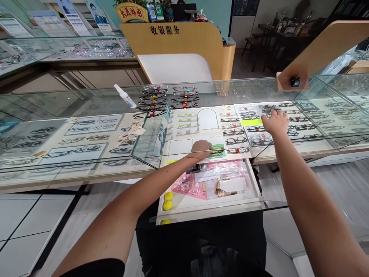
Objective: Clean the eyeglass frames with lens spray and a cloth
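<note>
My left hand (201, 148) is inside the glass display case, its fingers closed at the left end of a pair of eyeglasses (218, 149) over a green card (220, 154). The fingertips are partly hidden. My right hand (276, 122) lies open with fingers spread, seemingly on the glass top, above rows of eyeglasses. A bright yellow strip (251, 122) is just left of it. Between my hands runs a column of dark-framed eyeglasses (235, 141). Below my left hand is a pulled-out drawer (213, 209) with pink plastic packets (188, 185).
On the glass top stand a white bottle (125, 96) and two stacks of eyeglasses (152, 100) (185, 98). A wooden-framed mirror or stand (323, 54) rises at the right. Yellow round objects (167, 201) sit in the drawer. A wooden counter (178, 40) stands beyond.
</note>
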Demonstrator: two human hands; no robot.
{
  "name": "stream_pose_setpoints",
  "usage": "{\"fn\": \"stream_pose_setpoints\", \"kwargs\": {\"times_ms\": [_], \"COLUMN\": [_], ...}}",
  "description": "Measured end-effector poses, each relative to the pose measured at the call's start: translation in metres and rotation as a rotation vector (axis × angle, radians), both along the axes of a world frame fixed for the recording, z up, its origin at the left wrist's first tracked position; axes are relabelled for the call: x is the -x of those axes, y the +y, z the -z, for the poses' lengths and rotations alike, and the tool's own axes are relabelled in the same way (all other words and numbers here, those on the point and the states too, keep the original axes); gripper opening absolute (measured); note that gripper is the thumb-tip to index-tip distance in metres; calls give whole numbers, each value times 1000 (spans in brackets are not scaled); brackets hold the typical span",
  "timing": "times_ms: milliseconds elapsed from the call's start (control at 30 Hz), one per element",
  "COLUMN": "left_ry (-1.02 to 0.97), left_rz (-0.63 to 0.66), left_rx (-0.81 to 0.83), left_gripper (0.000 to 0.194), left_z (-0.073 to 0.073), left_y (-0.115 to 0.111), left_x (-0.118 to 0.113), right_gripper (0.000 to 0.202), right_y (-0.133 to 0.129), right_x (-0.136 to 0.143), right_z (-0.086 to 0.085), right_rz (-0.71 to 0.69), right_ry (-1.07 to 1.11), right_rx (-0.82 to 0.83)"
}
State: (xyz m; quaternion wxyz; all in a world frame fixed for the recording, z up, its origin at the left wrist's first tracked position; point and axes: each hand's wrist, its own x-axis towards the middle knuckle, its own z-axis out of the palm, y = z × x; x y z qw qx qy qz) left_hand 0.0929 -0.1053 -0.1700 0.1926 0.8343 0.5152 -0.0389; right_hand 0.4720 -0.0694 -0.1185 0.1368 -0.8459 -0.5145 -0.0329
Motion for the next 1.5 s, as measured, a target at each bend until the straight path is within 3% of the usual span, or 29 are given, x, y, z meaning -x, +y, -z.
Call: {"fn": "stream_pose_setpoints", "kwargs": {"times_ms": [233, 367, 500, 633, 733, 833, 900, 1000, 1100, 1267, 1367, 1500], "left_ry": [-8, -15, -13, -99, -229, -241, -171, -12, 130, 334, 400, 311], "left_rz": [-15, 4, 34, 128, 378, 347, 222, 7, -75, -288, -413, -391], "left_rx": [33, 29, 51, 77, 275, 66, -134, -409, -455, -444, -499, -575], "left_gripper": [21, 25, 26, 43, 35, 36, 41, 51, 54, 63, 66, 60], "left_z": [20, 17, 5, -30, -75, -115, -130, -131, -118, -104, -113, -128], "left_y": [9, 7, -4, -52, -98, -112, -97, -57, -27, -16, -1, 45], "left_x": [-4, -3, 3, 15, 34, 69, 104, 169, 238, 325, 345, 325], "right_gripper": [79, 81, 81, 81, 85, 86, 86, 90, 91, 91, 91, 92], "right_y": [-4, -5, -5, -4, -5, -5, -5, -5, -5, -7, -7, -6], "right_x": [4, 6, 5, 4, 4, 3, 3, 3, 3, 4, 6, 6], "right_z": [-6, -8, -8, -8, -9, -9, -9, -9, -10, -10, -11, -12], "right_rz": [-1, -1, 1, 4, 4, 2, 9, 15, 8, 10, 8, 10], "right_ry": [7, -5, 6, 21, 31, 27, 22, 24, 38, 43, 36, 28], "right_rx": [37, 53, 42, 37, 51, 61, 59, 56, 51, 31, 31, 61]}}
